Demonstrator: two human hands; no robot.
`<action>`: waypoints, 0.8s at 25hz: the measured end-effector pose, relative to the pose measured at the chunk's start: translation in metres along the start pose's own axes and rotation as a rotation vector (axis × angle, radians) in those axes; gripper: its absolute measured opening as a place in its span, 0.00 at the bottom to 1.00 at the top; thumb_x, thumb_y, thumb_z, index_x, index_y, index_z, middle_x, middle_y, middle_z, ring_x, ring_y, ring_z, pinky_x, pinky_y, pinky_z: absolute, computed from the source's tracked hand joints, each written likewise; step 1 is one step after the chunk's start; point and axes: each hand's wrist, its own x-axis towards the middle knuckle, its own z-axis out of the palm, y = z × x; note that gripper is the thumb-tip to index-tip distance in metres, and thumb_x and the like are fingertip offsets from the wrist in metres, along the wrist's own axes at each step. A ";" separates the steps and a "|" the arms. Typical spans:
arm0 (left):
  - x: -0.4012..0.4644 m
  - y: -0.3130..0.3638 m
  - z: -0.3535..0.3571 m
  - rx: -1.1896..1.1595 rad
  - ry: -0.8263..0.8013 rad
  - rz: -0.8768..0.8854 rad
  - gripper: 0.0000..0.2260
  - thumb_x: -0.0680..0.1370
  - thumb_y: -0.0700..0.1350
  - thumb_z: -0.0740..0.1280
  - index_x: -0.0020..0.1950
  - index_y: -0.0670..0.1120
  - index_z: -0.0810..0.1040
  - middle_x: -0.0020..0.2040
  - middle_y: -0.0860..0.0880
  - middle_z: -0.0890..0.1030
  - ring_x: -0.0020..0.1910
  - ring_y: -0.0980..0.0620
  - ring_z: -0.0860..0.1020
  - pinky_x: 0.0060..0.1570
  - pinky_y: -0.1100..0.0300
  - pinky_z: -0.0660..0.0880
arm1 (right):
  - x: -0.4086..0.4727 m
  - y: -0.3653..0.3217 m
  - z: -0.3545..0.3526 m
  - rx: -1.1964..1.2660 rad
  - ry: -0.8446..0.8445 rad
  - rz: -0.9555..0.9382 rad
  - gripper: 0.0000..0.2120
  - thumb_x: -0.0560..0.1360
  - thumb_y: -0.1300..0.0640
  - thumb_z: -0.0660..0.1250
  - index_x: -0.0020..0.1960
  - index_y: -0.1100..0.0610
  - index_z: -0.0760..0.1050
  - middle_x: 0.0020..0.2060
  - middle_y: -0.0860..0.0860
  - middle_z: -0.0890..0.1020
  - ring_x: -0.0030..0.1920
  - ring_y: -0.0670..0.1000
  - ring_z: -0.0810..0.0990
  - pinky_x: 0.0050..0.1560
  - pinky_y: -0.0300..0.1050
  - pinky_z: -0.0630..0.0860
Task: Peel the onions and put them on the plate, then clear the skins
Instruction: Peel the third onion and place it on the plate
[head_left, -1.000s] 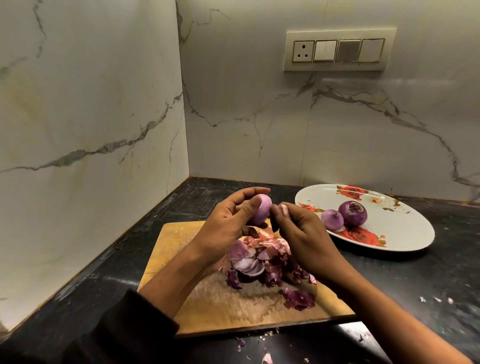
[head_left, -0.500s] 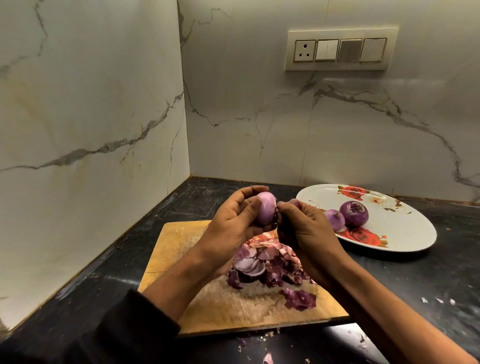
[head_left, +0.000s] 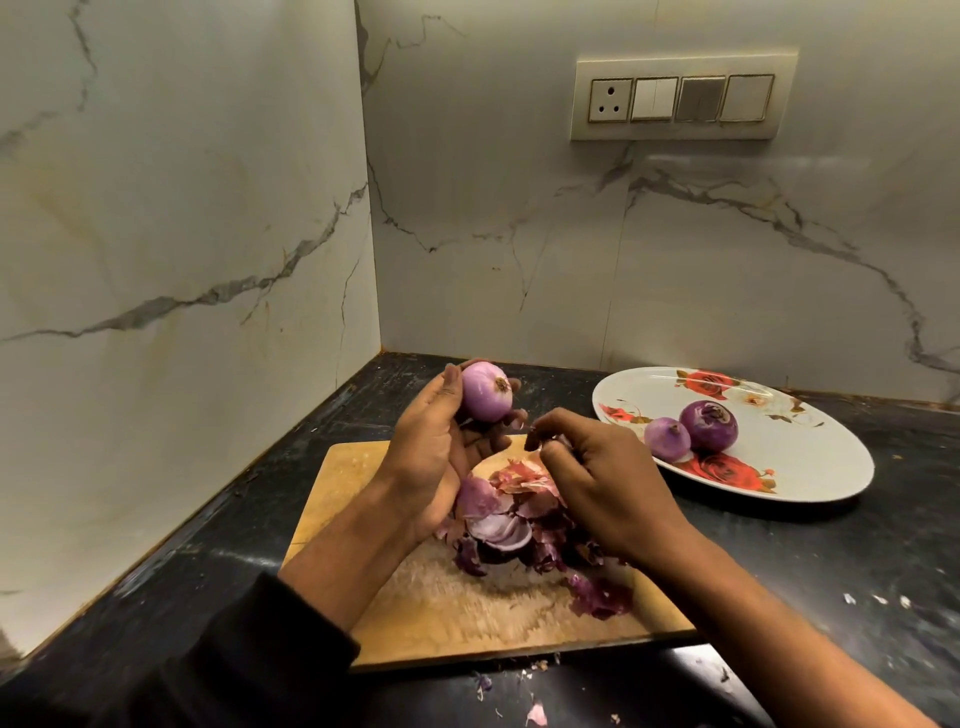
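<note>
- I see my left hand (head_left: 441, 441) raised above the far edge of the cutting board (head_left: 415, 613), palm turned to the right, with its fingers and thumb curled round a peeled onion (head_left: 487, 391).
- The onion sits high in that grip, at the fingertips rather than in the palm; its root end faces the camera, and its pale purple surface looks bare of dry skin.
- My right hand (head_left: 597, 483) hangs just to the right of the left and lower than the onion, not touching it. Its fingers are curled inward with thumb and forefinger drawn together; there may be a small scrap of skin pinched at the tips, but I cannot tell for sure.
- Under both hands, a heap of skins (head_left: 519, 525) lies on the middle of the board, papery pink pieces on top and darker purple layers beneath; one purple piece lies apart near the board's right front corner.
- The plate (head_left: 810, 467), white with red roses, rests on the dark counter (head_left: 831, 561) to the right of the board, well apart from the held onion.
- Two peeled onions lie on the plate touching each other: a smaller pale one (head_left: 667, 439) to the left, a larger dark one (head_left: 709, 426) to the right.
- A few skin crumbs (head_left: 535, 714) are scattered on the counter in front of the board.
</note>
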 end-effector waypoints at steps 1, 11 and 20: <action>-0.001 0.000 0.000 0.013 -0.009 -0.001 0.18 0.85 0.52 0.53 0.63 0.42 0.74 0.59 0.34 0.81 0.45 0.45 0.82 0.40 0.57 0.79 | -0.001 -0.002 0.002 -0.066 -0.061 -0.016 0.07 0.79 0.54 0.60 0.51 0.49 0.77 0.43 0.44 0.79 0.43 0.43 0.75 0.42 0.42 0.72; -0.001 0.000 0.000 0.085 -0.048 0.031 0.20 0.79 0.57 0.58 0.60 0.43 0.77 0.52 0.36 0.82 0.40 0.48 0.83 0.37 0.57 0.81 | -0.002 -0.003 0.007 -0.058 -0.010 -0.064 0.21 0.78 0.35 0.56 0.47 0.50 0.78 0.42 0.43 0.79 0.44 0.45 0.76 0.46 0.51 0.74; -0.008 -0.004 0.002 0.239 -0.211 -0.015 0.23 0.69 0.61 0.68 0.58 0.48 0.77 0.44 0.46 0.84 0.40 0.44 0.84 0.24 0.59 0.79 | 0.002 0.000 0.006 0.152 0.158 -0.074 0.13 0.81 0.49 0.60 0.41 0.54 0.71 0.32 0.48 0.76 0.33 0.48 0.74 0.32 0.45 0.68</action>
